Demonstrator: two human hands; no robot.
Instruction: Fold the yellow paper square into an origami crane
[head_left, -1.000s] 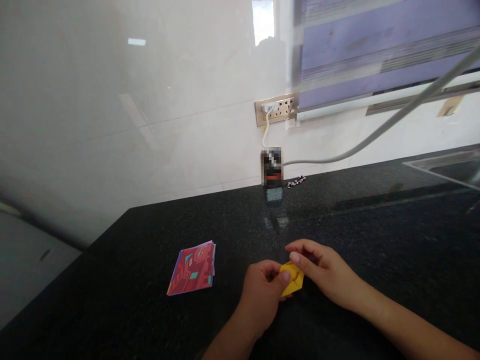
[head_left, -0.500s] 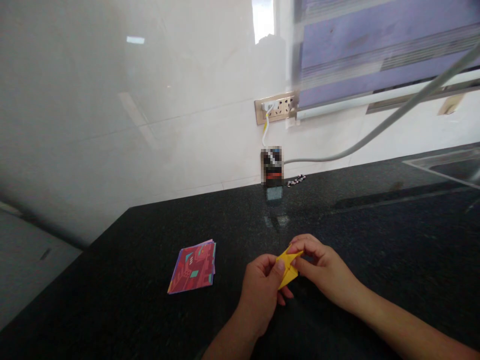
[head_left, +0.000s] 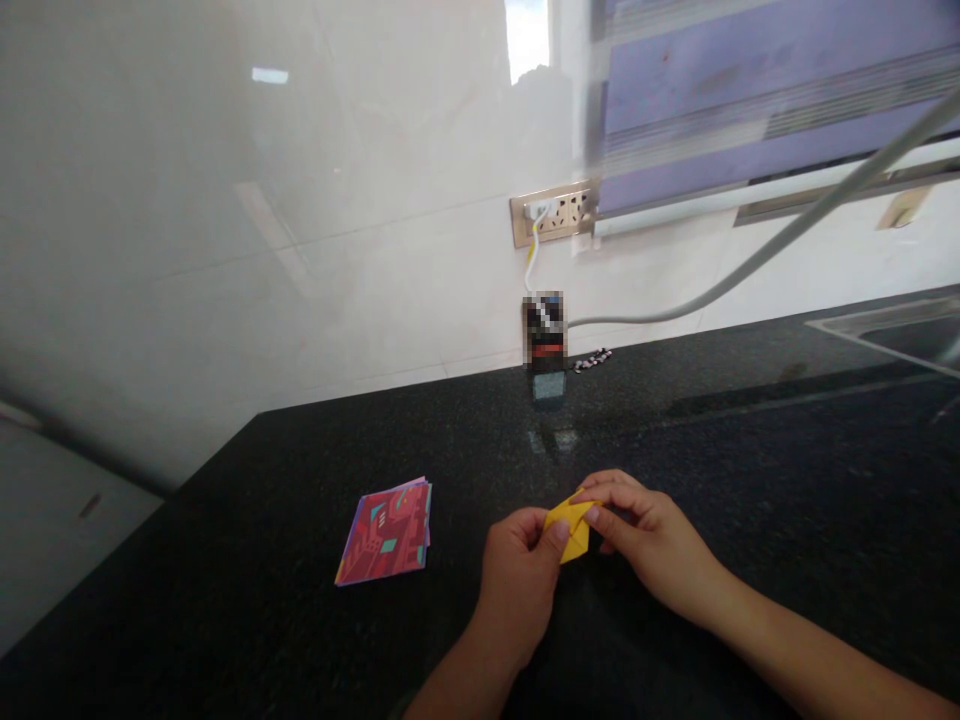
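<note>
Shifted slightly left and farther from the body since a second ago: small, angular, yellow folded-paper piece [head_left: 576, 547], lying between the two sets of fingers over the dark speckled counter [head_left: 465, 450]. Left hand [head_left: 517, 570] pinches its left side, thumb on top, under-fingers hidden; right hand [head_left: 652, 530] has thumb and fingertips closed narrowly on its right corner. Good handling, I judge, means the left thumb pinning the layers beside the crease while the right fingertips align that corner lightly, then press from crease to tip without tugging.
</note>
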